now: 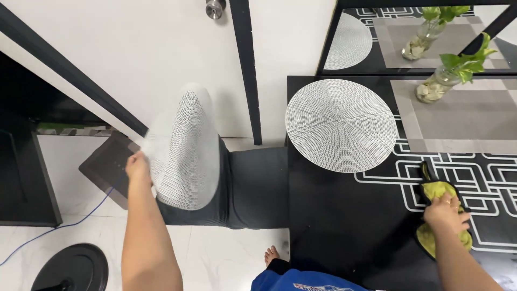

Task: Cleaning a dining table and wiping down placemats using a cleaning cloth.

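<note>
My left hand [138, 168] grips the edge of a round white woven placemat [183, 151] and holds it up off the table, to the left, over a grey cushioned seat [253, 186]. My right hand [446, 214] presses flat on a yellow-green cloth [437, 189] that lies on the black table [344, 215] with a white line pattern. A second round white placemat [340, 125] lies flat on the table's far left corner.
A grey rectangular mat [463, 121] carries a glass vase with a green plant [441, 81] by a mirror at the back. White door and black post stand behind. A black round base [72, 268], a dark floor scale [107, 167] and my bare foot [271, 255] are on the white floor.
</note>
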